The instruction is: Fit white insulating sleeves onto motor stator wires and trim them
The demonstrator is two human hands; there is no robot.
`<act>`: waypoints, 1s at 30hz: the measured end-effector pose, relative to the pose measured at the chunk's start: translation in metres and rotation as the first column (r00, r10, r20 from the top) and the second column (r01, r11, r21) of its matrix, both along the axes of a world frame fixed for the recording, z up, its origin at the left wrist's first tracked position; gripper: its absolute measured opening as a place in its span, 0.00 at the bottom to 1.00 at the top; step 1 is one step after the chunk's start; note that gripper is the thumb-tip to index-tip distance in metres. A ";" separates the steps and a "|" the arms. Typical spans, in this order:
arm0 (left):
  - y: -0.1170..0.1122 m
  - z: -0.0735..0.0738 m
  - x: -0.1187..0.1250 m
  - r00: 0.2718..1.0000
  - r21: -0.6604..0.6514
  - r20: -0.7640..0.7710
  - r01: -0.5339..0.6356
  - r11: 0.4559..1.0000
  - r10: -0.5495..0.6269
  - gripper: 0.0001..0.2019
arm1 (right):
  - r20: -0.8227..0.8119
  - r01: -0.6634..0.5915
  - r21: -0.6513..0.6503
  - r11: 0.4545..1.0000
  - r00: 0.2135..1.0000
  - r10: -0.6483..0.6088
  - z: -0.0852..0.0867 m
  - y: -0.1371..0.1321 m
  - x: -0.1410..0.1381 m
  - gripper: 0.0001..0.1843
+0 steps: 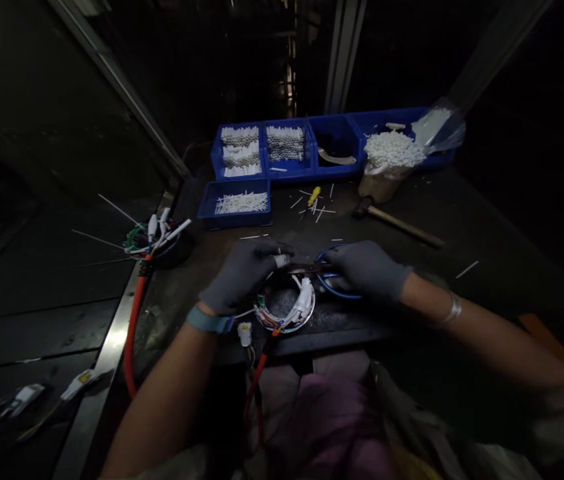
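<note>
A dark workbench [487, 227] carries blue parts bins [287, 170], a wooden-handled hammer [397, 225], and loose white sticks [467, 269].

Your left hand [242, 277] and right hand [367, 270] wear dark grey gloves, with a teal band [209, 320] on the left wrist. Blue loops [337, 280] curve by your right hand, above a wire bundle [287, 310] of white, red and green; an orange-red cable [133, 333] runs off to your left. Ahead, bright blue bins [337, 160] hold white sticks [241, 203].
</note>
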State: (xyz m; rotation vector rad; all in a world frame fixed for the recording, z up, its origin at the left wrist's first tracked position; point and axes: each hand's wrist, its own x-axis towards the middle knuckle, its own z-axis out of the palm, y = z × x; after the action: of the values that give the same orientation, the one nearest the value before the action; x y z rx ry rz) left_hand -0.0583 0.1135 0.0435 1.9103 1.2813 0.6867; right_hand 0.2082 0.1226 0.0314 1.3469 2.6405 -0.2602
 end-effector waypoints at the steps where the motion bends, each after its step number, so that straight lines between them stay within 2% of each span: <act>1: -0.001 -0.004 -0.002 0.994 0.060 -0.048 -0.094 0.994 0.097 0.14 | 0.028 -0.019 -0.011 1.000 0.999 0.019 0.000 0.003 -0.001 0.22; 3: -0.005 -0.009 -0.018 0.938 0.162 -0.146 -0.292 0.943 0.315 0.14 | 0.068 -0.023 -0.040 0.999 0.997 0.026 0.001 0.006 0.004 0.23; 4: -0.010 -0.009 -0.029 0.909 0.161 -0.181 -0.348 0.923 0.375 0.15 | 0.075 -0.013 -0.051 0.999 0.997 0.017 0.002 0.005 0.008 0.24; 5: -0.017 -0.008 -0.040 0.903 0.114 -0.192 -0.369 0.922 0.385 0.16 | 0.073 -0.003 -0.055 0.998 0.997 0.007 0.005 0.004 0.012 0.24; 6: -0.026 -0.005 -0.050 0.919 0.027 -0.182 -0.351 0.936 0.350 0.18 | 0.063 0.003 -0.052 0.999 0.998 0.000 0.008 0.002 0.015 0.24; 8: -0.047 0.005 -0.059 0.974 -0.180 -0.123 -0.209 0.961 0.188 0.26 | 0.023 -0.023 -0.045 0.999 0.999 0.024 0.016 -0.004 0.012 0.25; 9: -0.057 0.010 -0.057 0.988 -0.233 -0.096 -0.143 0.962 0.124 0.28 | 0.003 -0.055 -0.044 0.998 0.998 0.055 0.021 -0.007 0.007 0.26; 11: -0.074 0.019 -0.048 0.989 -0.211 -0.102 -0.127 0.969 0.107 0.22 | -0.017 -0.130 -0.051 0.990 0.991 0.129 0.028 -0.010 -0.009 0.25; 12: -0.079 0.022 -0.043 0.983 -0.172 -0.120 -0.156 0.973 0.136 0.17 | -0.020 -0.166 -0.055 0.985 0.986 0.165 0.032 -0.011 -0.018 0.23; 14: -0.086 0.024 -0.035 0.970 -0.114 -0.124 -0.222 0.968 0.208 0.13 | 0.001 -0.200 -0.061 0.978 0.980 0.201 0.036 -0.012 -0.034 0.19; 17: -0.093 0.016 -0.036 0.959 -0.094 -0.092 -0.276 0.956 0.268 0.12 | 0.081 -0.202 -0.094 0.975 0.974 0.209 0.038 -0.010 -0.048 0.15; 20: -0.104 0.001 -0.043 0.938 -0.054 -0.027 -0.345 0.937 0.344 0.10 | 0.121 -0.219 -0.103 0.970 0.965 0.231 0.037 -0.009 -0.050 0.15; 25: -0.127 -0.025 -0.044 0.845 -0.117 0.128 -0.508 0.854 0.520 0.08 | 0.115 -0.236 -0.104 0.966 0.962 0.247 0.031 -0.007 -0.041 0.15; 30: -0.133 -0.031 -0.046 0.769 -0.109 0.178 -0.605 0.788 0.615 0.08 | 0.093 -0.245 -0.080 0.966 0.963 0.252 0.033 -0.007 -0.026 0.18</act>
State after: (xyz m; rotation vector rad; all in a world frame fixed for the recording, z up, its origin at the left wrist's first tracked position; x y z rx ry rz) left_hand -0.1043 -0.0194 0.0120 1.3145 1.7790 1.1367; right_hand 0.1824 0.1157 0.0643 0.9673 2.6521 -0.2371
